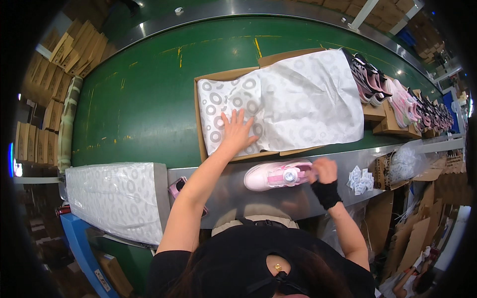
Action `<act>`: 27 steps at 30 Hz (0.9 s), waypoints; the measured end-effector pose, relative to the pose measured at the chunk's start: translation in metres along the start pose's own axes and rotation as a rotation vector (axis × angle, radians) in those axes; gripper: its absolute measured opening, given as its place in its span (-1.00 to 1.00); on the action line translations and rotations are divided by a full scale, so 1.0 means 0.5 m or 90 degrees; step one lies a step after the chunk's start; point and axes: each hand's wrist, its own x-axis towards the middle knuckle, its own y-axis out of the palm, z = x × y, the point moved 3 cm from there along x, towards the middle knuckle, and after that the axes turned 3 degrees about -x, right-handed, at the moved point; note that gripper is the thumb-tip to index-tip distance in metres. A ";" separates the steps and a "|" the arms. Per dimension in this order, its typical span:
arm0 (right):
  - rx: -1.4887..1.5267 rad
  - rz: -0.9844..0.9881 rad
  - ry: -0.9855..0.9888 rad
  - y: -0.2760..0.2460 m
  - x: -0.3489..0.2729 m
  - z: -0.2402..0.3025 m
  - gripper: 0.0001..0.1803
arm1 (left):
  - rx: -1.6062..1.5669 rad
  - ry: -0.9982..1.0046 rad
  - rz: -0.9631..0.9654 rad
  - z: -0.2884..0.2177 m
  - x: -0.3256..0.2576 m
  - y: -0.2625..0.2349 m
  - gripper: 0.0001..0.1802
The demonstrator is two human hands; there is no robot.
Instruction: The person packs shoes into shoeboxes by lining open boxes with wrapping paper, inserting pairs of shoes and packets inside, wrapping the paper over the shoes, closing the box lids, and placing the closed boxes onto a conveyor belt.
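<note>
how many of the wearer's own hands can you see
2: the left hand lies spread on the patterned paper; the right hand is at the heel of the pink shoe.

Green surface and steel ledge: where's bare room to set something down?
Largest: green surface left of the open box, beyond the paper stack. Smaller: steel ledge between left forearm and pink shoe. Crowded: right end of green surface, lined with shoes on boxes; ledge around pink shoe, right hand and white packets.

Left hand (237, 134) palm down, fingers (241, 116) splayed; right hand (324, 171) half-curled, blurred.
</note>
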 end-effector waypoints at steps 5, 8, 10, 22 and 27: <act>-0.174 0.187 -0.057 0.052 -0.027 0.039 -0.78 | -0.321 0.017 -0.108 -0.037 -0.059 -0.063 -0.28; -0.065 0.072 -0.115 -0.001 0.066 0.125 -0.76 | -0.567 0.080 -0.051 -0.055 -0.148 -0.092 -0.17; -0.004 0.059 -0.137 -0.032 0.123 0.173 -0.75 | -0.502 0.173 -0.086 -0.078 -0.196 -0.127 -0.10; 0.142 -0.154 -0.220 -0.143 0.247 0.261 -0.79 | -0.848 -0.127 -0.227 0.022 -0.206 -0.215 -0.28; 0.203 -0.003 -0.142 -0.048 0.149 0.204 -0.78 | -1.092 -0.302 -0.267 0.064 -0.069 -0.104 -0.41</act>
